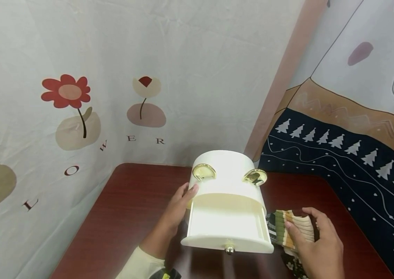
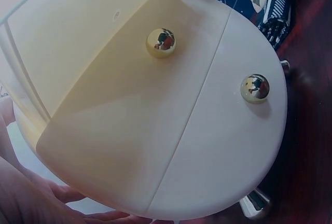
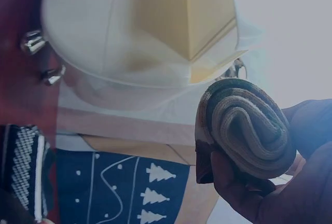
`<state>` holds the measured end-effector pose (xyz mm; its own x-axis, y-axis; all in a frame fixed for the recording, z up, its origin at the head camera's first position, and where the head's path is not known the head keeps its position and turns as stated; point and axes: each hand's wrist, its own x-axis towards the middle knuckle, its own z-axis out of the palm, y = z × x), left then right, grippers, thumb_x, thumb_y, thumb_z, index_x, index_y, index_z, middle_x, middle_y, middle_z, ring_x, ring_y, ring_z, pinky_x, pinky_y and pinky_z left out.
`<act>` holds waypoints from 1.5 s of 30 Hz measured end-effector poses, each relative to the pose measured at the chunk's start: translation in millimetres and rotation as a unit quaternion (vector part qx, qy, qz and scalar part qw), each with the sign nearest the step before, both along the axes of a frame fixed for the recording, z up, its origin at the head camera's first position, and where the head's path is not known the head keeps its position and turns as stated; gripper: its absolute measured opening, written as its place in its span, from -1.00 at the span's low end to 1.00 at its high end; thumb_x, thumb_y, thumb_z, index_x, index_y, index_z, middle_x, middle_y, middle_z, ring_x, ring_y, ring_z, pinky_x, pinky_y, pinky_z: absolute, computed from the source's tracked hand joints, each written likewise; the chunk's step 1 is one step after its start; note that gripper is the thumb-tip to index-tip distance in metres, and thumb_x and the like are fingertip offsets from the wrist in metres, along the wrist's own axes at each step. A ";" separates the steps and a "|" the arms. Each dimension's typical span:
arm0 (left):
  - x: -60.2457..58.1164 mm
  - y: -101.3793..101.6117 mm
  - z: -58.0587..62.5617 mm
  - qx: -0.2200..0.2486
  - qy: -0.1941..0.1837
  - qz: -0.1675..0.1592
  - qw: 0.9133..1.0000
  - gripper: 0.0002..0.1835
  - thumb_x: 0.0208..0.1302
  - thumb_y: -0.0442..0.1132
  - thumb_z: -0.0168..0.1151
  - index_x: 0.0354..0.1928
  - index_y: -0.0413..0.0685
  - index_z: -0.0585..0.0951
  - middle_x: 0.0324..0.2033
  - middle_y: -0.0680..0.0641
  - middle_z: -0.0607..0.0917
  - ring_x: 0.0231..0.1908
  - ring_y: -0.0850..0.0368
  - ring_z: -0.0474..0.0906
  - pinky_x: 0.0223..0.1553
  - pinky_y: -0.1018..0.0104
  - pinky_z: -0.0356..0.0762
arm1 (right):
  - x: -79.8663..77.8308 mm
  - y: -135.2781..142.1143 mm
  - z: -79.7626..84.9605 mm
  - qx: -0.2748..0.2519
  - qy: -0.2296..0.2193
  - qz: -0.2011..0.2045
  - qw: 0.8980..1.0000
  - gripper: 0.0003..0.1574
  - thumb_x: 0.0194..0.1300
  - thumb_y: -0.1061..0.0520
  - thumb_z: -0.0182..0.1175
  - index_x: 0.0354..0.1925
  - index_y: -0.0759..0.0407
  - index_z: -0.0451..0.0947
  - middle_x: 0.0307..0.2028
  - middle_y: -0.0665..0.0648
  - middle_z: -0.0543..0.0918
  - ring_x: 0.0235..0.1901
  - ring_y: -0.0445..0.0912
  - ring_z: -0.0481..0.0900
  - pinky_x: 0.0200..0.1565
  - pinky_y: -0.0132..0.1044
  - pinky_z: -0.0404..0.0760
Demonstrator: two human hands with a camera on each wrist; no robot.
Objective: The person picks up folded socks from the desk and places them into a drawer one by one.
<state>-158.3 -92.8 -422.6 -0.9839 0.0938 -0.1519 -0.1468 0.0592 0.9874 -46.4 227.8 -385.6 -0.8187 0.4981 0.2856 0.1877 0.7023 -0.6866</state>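
Note:
A white, round-fronted storage box point(image 1: 230, 164) stands on the table with its upper drawer point(image 1: 229, 221) pulled out, the bare drawer floor showing. Gold knobs sit on the drawer fronts; one is the lower knob point(image 2: 255, 88). My left hand point(image 1: 179, 201) rests against the box's left side, thumb toward the front and fingers extended along the wall. To the right of the drawer, my right hand point(image 1: 319, 240) grips a rolled sock point(image 1: 294, 228), ribbed in green, ochre and cream. Its coiled end point(image 3: 249, 130) shows in the right wrist view, between thumb and fingers.
Beside the box lie a black-and-white patterned sock point(image 3: 23, 167) and a dark floral sock point(image 1: 293, 266). Two gold-rimmed rounds, one a gold ring point(image 1: 255, 177), stick out of the box top. A printed cloth point(image 1: 343, 174) hangs behind the dark red table point(image 1: 127, 217).

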 end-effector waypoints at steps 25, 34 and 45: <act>2.0 -3.0 0.9 0.008 0.000 0.002 1.000 -0.05 0.58 0.26 0.16 0.72 -0.19 0.14 0.54 -0.37 0.43 0.39 -0.21 0.49 0.45 -0.23 0.39 | -3.4 -56.7 45.1 -0.024 0.163 0.100 0.981 -0.18 0.12 0.36 0.66 0.30 0.25 0.56 0.08 0.19 0.68 -0.14 -0.49 0.54 -0.10 -0.81 0.48; 1.2 -3.3 0.4 0.012 -0.003 0.000 1.000 -0.04 0.57 0.26 0.17 0.72 -0.18 0.13 0.56 -0.37 0.40 0.41 -0.22 0.48 0.46 -0.23 0.38 | -10.8 -79.5 46.0 -0.055 0.229 0.193 0.952 -0.18 0.00 0.56 0.61 0.22 0.42 0.53 0.00 0.11 0.63 -0.04 -0.45 0.61 0.06 -0.74 0.55; 0.6 -3.2 0.5 0.012 -0.003 0.000 1.000 -0.03 0.56 0.27 0.17 0.72 -0.18 0.13 0.58 -0.37 0.38 0.43 -0.24 0.45 0.49 -0.25 0.35 | -12.0 -104.9 54.7 -0.066 0.190 0.224 0.954 -0.21 -0.05 0.48 0.68 0.10 0.37 0.49 0.03 0.20 0.71 0.01 -0.42 0.68 0.04 -0.70 0.59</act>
